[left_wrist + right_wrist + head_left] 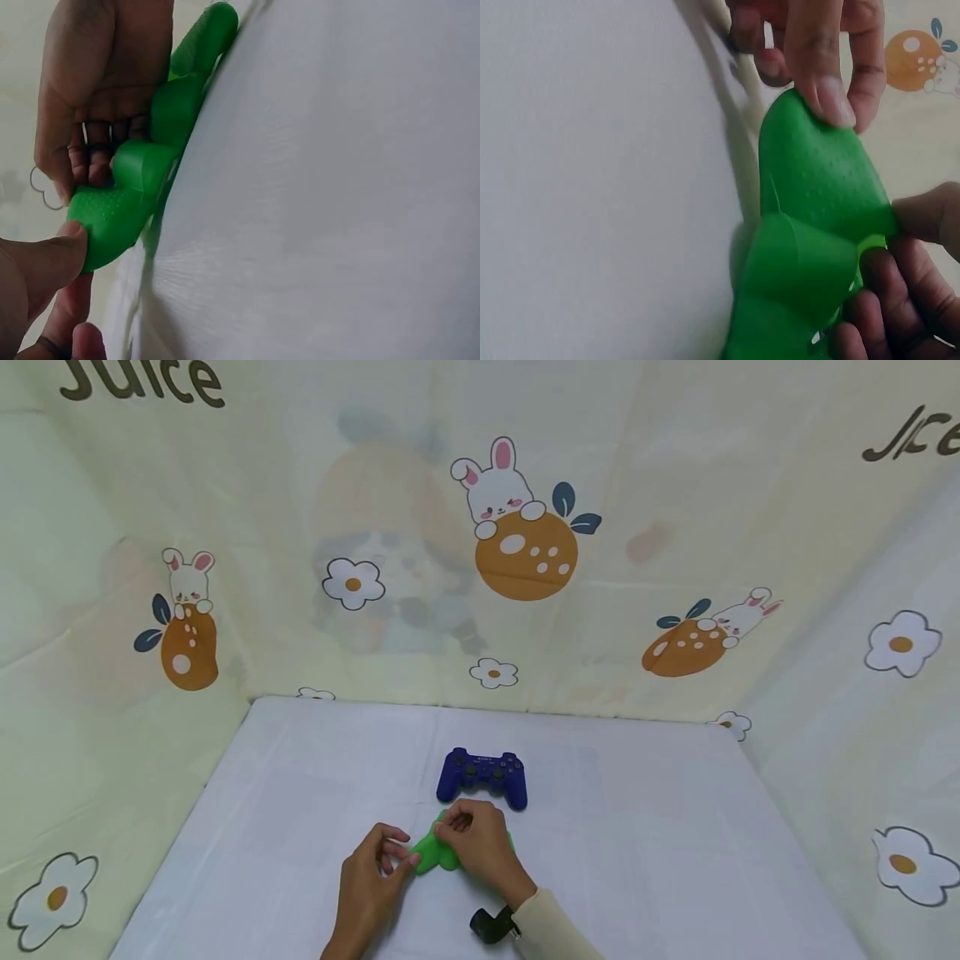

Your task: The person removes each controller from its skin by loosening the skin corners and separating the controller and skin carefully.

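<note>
A soft green silicone controller cover (427,853), with a dotted texture on its rounded grip end, is held just over the white table. My left hand (371,881) pinches the tip of that grip end between thumb and fingers; the left wrist view shows the thumb (56,259) pressed on it. With thumb and fingertips, my right hand (483,852) pinches the cover's upper edge, also visible in the right wrist view (922,277). Part of the cover is hidden behind the right hand. Just beyond the hands lies a blue game controller (482,772), buttons up.
A white cloth covers the table (637,843). Behind it rises a cream curtain (420,635) printed with rabbits, oranges and flowers, and more cloth hangs on both sides. A black device (489,927) is at the right wrist, by the beige sleeve (555,927).
</note>
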